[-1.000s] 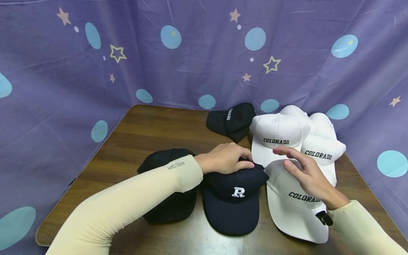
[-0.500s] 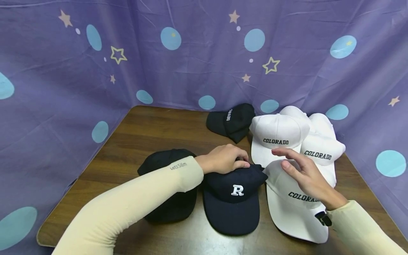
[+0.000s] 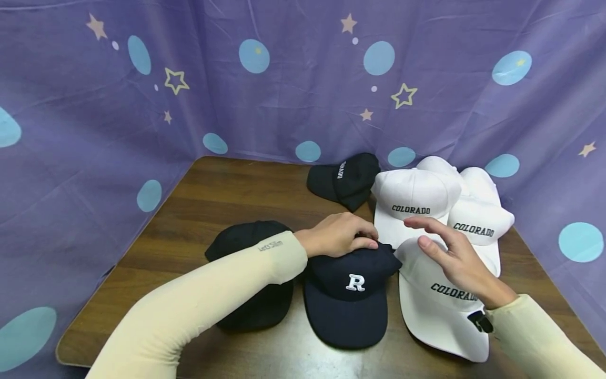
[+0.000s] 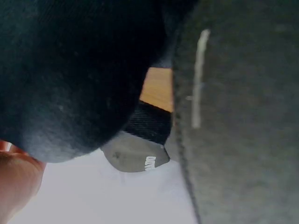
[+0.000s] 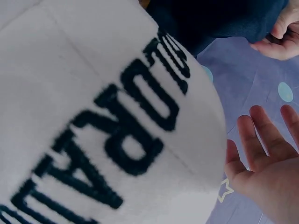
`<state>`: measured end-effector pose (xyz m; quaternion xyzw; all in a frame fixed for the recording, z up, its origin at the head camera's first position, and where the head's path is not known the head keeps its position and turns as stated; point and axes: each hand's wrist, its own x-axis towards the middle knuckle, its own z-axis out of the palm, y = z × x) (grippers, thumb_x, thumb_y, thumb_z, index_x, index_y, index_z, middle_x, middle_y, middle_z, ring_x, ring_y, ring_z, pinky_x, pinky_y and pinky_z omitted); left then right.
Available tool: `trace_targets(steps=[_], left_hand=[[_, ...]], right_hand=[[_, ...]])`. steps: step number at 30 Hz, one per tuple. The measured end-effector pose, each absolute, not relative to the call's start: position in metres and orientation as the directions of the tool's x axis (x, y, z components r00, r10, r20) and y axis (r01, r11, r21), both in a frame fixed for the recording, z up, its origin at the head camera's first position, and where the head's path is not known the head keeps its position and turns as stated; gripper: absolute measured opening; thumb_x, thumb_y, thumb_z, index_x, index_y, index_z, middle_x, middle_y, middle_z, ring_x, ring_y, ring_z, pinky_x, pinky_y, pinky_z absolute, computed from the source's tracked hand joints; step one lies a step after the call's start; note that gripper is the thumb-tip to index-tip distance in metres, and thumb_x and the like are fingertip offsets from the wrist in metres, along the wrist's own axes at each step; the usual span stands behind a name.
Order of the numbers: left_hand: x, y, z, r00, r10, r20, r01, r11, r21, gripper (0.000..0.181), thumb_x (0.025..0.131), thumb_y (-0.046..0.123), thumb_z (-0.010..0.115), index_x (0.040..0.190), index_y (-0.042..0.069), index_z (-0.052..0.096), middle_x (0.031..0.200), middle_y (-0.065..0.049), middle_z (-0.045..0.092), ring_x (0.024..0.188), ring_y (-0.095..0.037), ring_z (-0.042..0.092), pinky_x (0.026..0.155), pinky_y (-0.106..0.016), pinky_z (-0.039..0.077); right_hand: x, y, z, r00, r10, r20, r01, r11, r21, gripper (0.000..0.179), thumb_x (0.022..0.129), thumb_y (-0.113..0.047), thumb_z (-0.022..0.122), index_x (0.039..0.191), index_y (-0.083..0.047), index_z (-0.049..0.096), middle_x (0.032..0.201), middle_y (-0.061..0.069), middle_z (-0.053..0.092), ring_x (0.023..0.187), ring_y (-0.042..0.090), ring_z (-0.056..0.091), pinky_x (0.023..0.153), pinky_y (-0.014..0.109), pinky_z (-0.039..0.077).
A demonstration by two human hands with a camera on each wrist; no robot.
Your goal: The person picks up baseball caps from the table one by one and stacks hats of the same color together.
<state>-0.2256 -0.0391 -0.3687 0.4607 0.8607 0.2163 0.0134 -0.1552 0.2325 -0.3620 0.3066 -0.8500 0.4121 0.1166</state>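
Note:
My left hand (image 3: 338,234) pinches the top back of a navy baseball cap (image 3: 347,321) with a white R, which rests brim forward on the table. In the right wrist view the thumb and fingers of that left hand (image 5: 282,39) close on the navy cloth. Just right of it stands a white baseball cap (image 3: 440,329) lettered COLORADO. My right hand (image 3: 459,258) hovers over its crown, fingers extended and apart, holding nothing. A black cap (image 3: 255,310) lies to the left, partly hidden under my left sleeve.
Farther back on the wooden table (image 3: 165,226) sits a black cap (image 3: 343,181) turned sideways. Beside it several white caps, including a COLORADO cap (image 3: 412,189), cluster at the back right. A purple curtain (image 3: 303,105) with stars hangs behind and along both sides.
Both hands and all the caps stay nearly where they were. The left forearm has shifted slightly to the right.

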Motion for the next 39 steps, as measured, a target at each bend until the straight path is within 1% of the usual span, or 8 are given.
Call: trace_targets(steps=[4, 8, 12, 15, 22, 26, 33, 39], left_hand=[[-0.225, -0.037, -0.366, -0.558, 0.806, 0.199, 0.804, 0.465, 0.371, 0.025, 0.101, 0.039, 0.065, 0.118, 0.023, 0.076, 0.109, 0.013, 0.073, 0.093, 0.0, 0.064, 0.083, -0.02, 0.05], [-0.225, -0.039, -0.364, -0.566, 0.795, 0.217, 0.798, 0.463, 0.387, 0.026, 0.101, 0.039, 0.065, 0.119, 0.023, 0.075, 0.109, 0.014, 0.073, 0.09, 0.001, 0.063, 0.081, -0.019, 0.05], [-0.226, -0.042, -0.36, -0.571, 0.784, 0.246, 0.792, 0.447, 0.415, 0.024, 0.104, 0.037, 0.062, 0.117, 0.022, 0.075, 0.106, 0.013, 0.073, 0.087, 0.0, 0.062, 0.078, -0.02, 0.049], [-0.227, -0.043, -0.358, -0.581, 0.77, 0.265, 0.784, 0.44, 0.438, 0.023, 0.105, 0.035, 0.06, 0.116, 0.021, 0.076, 0.103, 0.012, 0.072, 0.086, -0.001, 0.062, 0.078, -0.02, 0.049], [-0.225, -0.05, -0.353, -0.61, 0.749, 0.259, 0.756, 0.454, 0.471, 0.027, 0.107, 0.035, 0.055, 0.119, 0.02, 0.075, 0.1, 0.011, 0.071, 0.087, -0.002, 0.062, 0.08, -0.021, 0.049], [-0.225, -0.056, -0.35, -0.627, 0.727, 0.278, 0.749, 0.466, 0.471, 0.028, 0.108, 0.035, 0.054, 0.119, 0.02, 0.075, 0.1, 0.011, 0.071, 0.087, -0.002, 0.062, 0.08, -0.022, 0.05], [-0.224, -0.066, -0.351, -0.652, 0.698, 0.296, 0.734, 0.484, 0.476, 0.026, 0.108, 0.034, 0.055, 0.116, 0.02, 0.075, 0.094, 0.011, 0.069, 0.085, -0.002, 0.062, 0.079, -0.023, 0.05], [-0.22, -0.076, -0.351, -0.666, 0.672, 0.323, 0.733, 0.507, 0.454, 0.027, 0.108, 0.034, 0.054, 0.118, 0.019, 0.074, 0.1, 0.009, 0.07, 0.09, -0.004, 0.061, 0.082, -0.025, 0.05]], right_hand=[[-0.156, 0.233, -0.363, -0.784, -0.43, 0.448, -0.619, 0.476, -0.625, 0.038, 0.102, -0.005, 0.053, 0.139, -0.01, 0.061, 0.132, 0.006, 0.065, 0.128, 0.008, 0.053, 0.108, 0.018, 0.032], [-0.156, 0.233, -0.362, -0.791, -0.422, 0.444, -0.611, 0.487, -0.624, 0.038, 0.102, -0.006, 0.054, 0.139, -0.012, 0.062, 0.132, 0.003, 0.065, 0.128, 0.007, 0.053, 0.108, 0.018, 0.032], [-0.156, 0.232, -0.359, -0.782, -0.426, 0.455, -0.622, 0.482, -0.617, 0.038, 0.102, -0.005, 0.053, 0.139, -0.01, 0.062, 0.131, 0.003, 0.065, 0.128, 0.007, 0.054, 0.108, 0.018, 0.032], [-0.155, 0.231, -0.357, -0.774, -0.431, 0.463, -0.631, 0.477, -0.612, 0.038, 0.102, -0.004, 0.053, 0.139, -0.009, 0.062, 0.131, 0.005, 0.065, 0.127, 0.006, 0.054, 0.108, 0.018, 0.032], [-0.155, 0.23, -0.356, -0.775, -0.428, 0.465, -0.631, 0.479, -0.609, 0.038, 0.101, -0.004, 0.053, 0.138, -0.01, 0.062, 0.131, 0.014, 0.065, 0.127, 0.005, 0.053, 0.108, 0.017, 0.031], [-0.155, 0.229, -0.355, -0.779, -0.423, 0.463, -0.626, 0.493, -0.604, 0.037, 0.102, -0.006, 0.053, 0.138, -0.009, 0.063, 0.132, 0.011, 0.066, 0.128, 0.003, 0.053, 0.107, 0.016, 0.031], [-0.157, 0.229, -0.354, -0.781, -0.418, 0.464, -0.624, 0.497, -0.603, 0.038, 0.102, -0.004, 0.054, 0.138, -0.01, 0.063, 0.132, 0.013, 0.066, 0.128, 0.004, 0.052, 0.105, 0.016, 0.032], [-0.159, 0.229, -0.35, -0.788, -0.405, 0.463, -0.615, 0.512, -0.599, 0.035, 0.103, -0.006, 0.054, 0.136, -0.011, 0.064, 0.131, 0.009, 0.067, 0.126, 0.001, 0.053, 0.106, 0.015, 0.031]])
